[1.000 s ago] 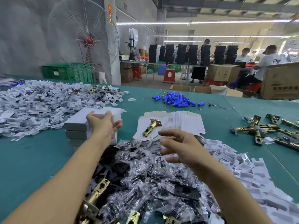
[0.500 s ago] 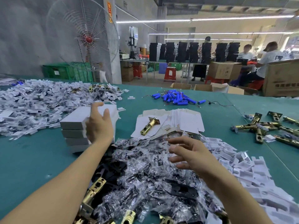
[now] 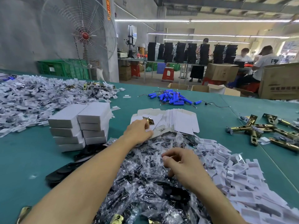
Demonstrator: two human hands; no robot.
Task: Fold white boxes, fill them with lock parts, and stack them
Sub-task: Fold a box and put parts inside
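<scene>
My left hand lies on the flat blanks in the middle of the bench, fingers curled over a brass latch so that only its plate end shows. My right hand hovers low over the heap of bags, fingers bent and thumb tip against forefinger. I cannot tell whether a bag is in that pinch.

The latch looks like solid metal, so I judge it heavy for its size, rigid and smooth. It is best taken round the barrel, not by the thin plate. The blanks are light card that is stiff along the panels and weak at the creases. I would lift one by a long edge, since the fanned sheets will probably slide on each other and come up two at a time. The bags are crinkly film over dark parts, slippery and tangled, and pinching a loose corner should free one without dragging its neighbours.

The folded boxes stand in two touching columns to the left, just beside the heap. They are hollow card and would crush if squeezed at the middle, so I would hold them by the ends.
</scene>
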